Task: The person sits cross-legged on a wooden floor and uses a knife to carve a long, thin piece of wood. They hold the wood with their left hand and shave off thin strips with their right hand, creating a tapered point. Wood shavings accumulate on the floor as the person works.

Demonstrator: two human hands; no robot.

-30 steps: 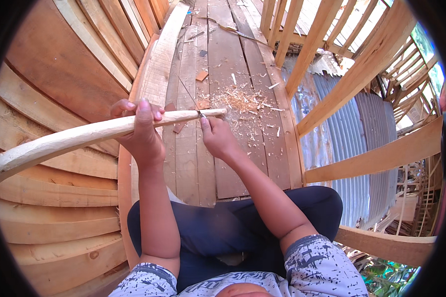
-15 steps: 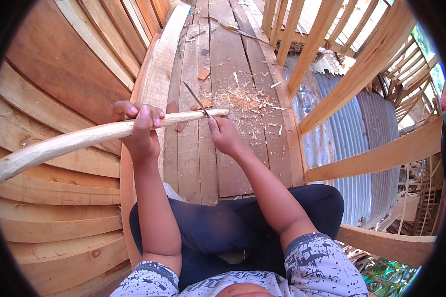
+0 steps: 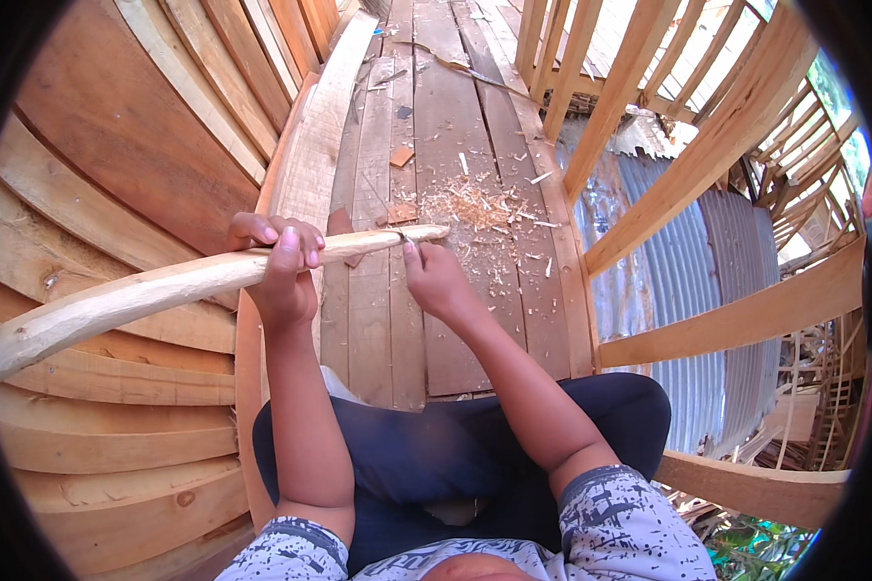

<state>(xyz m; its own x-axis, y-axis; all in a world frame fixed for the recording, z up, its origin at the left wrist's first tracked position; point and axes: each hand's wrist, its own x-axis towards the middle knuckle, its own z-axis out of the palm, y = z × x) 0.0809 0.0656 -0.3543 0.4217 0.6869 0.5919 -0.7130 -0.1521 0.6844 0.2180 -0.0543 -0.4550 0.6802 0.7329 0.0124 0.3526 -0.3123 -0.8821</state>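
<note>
A long pale wooden pole (image 3: 155, 288), stripped of bark, crosses in front of me from the left rim and narrows to a tip over the floor. My left hand (image 3: 279, 263) is wrapped round it, thumb on top, some way back from the tip. Close to the tip, my right hand (image 3: 438, 278) is closed on a knife (image 3: 406, 237); its handle is hidden in the fist. Only a short dark part of the blade shows, against the pole.
Curled wood shavings (image 3: 480, 208) and small reddish chips (image 3: 402, 155) lie on the plank floor (image 3: 368, 320) ahead. A board wall (image 3: 116, 378) rises at my left. On the right stands a slatted wooden railing (image 3: 688, 155), with corrugated metal sheets (image 3: 688, 300) beyond it.
The knife blade, which stuck up beyond the pole, has turned and now mostly disappears at the wood. The pole's tip has dipped slightly; my left hand keeps its grip.
</note>
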